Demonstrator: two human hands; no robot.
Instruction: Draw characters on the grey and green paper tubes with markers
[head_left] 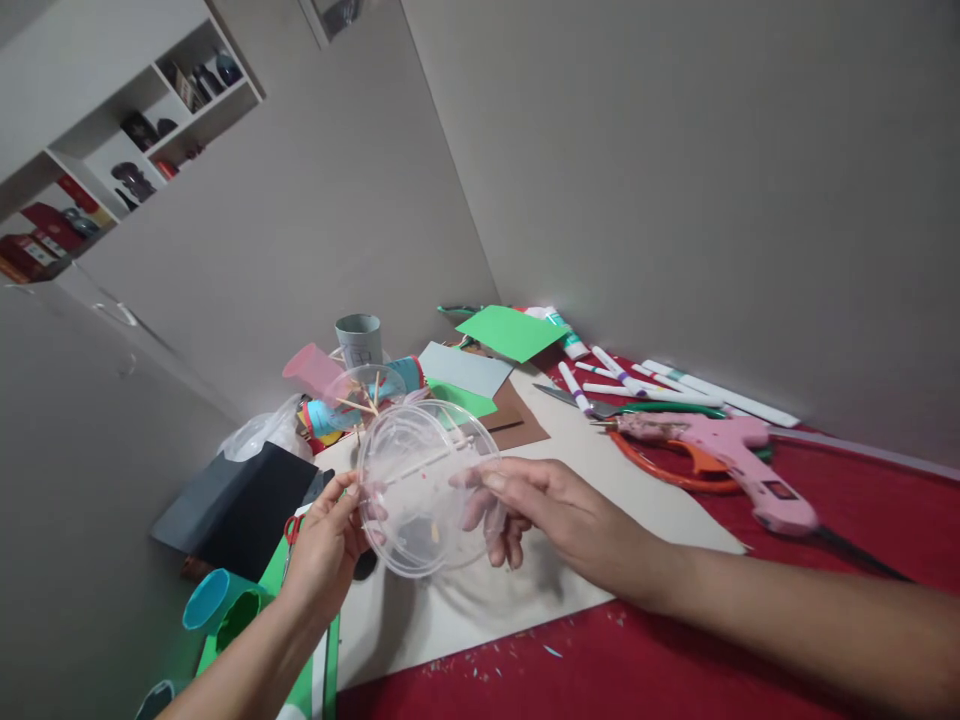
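Note:
Clear round plastic lids, at least two and overlapping, are held up over a pale sheet. A thin pale stick runs slantwise across them; whether it is fixed to them I cannot tell. My left hand pinches the left rim between thumb and fingers. On the right side, my right hand is closed on the lids, its fingertips partly showing through the clear plastic. Just behind stand a pink cup, a grey-green tube and blue paper rolls with small wooden sticks.
A pink glue gun lies to the right, over scissors with orange and green handles. Several markers lie near the wall. Green paper is at the back; black sheets and a blue tube are at left. Scraps dot the red tablecloth.

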